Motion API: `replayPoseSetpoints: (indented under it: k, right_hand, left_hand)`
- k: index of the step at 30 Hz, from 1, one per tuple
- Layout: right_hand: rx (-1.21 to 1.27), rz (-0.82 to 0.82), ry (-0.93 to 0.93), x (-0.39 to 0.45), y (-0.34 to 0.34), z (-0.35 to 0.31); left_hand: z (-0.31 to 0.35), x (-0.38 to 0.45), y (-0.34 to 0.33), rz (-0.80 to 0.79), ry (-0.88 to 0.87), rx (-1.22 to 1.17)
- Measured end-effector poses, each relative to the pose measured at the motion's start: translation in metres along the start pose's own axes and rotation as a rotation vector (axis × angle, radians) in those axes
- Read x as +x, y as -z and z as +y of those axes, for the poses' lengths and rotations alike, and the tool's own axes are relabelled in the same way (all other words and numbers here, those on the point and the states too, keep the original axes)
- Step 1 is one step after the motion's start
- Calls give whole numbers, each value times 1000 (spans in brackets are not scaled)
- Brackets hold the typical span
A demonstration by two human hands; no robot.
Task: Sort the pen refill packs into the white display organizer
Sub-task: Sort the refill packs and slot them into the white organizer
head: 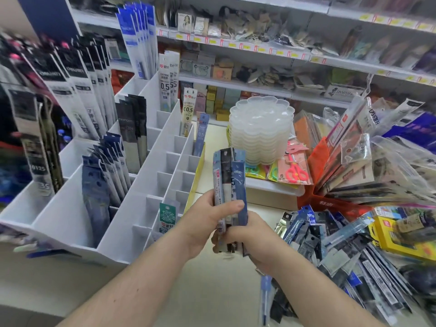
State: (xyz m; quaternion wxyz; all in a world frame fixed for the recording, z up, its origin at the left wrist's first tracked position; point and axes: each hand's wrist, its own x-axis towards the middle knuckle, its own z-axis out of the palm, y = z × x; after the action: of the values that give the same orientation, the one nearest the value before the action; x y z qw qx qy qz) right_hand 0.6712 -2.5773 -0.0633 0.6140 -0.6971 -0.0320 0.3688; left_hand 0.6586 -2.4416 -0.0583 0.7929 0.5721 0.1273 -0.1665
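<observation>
I stand at a pale counter (219,300) in a stationery shop. White shelves (271,51) run across the wall ahead of me, three tiers in view, with yellow and red price tags (232,45) along their front edges. The stock on them is blurred; small boxes (221,100) fill the lowest tier. A dark blue panel (50,15) rises at upper left. Lighting is even and bright, with no window in view.

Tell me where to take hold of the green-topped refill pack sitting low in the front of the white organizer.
Pinch the green header card of the green-topped pack from above. Only that top stands clear of the white organizer slot; the rest sits down between the dividers, so lift straight up.
</observation>
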Motion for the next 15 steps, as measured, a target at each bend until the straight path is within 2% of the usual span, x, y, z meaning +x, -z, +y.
replayPoseSetpoints:
  k: [2, 5, 7, 10, 13, 15]
  right_hand:
    - [130, -79, 24, -3, -1, -5]
    - [114, -140, 11, -8, -9, -12]
    - [-45, -131, -25, -9, -13, -17]
    - [-416, -105, -83, -14, -7, -32]
    - [-618, -18, -121, -19, 7, -50]
    - [-617, 181, -47, -19, 12, -58]
  left_hand:
    - [0, -6, 7, -73, 13, -29]
    - [1, -11, 7, -59, 25, -55]
    - [4, -14, 4, -1, 16, -73]
    - [8, -18, 5, 89, -16, -71]
    - [12, -21, 9, 196, -65, -83]
    - [13, -25, 12, 216, -83, -93]
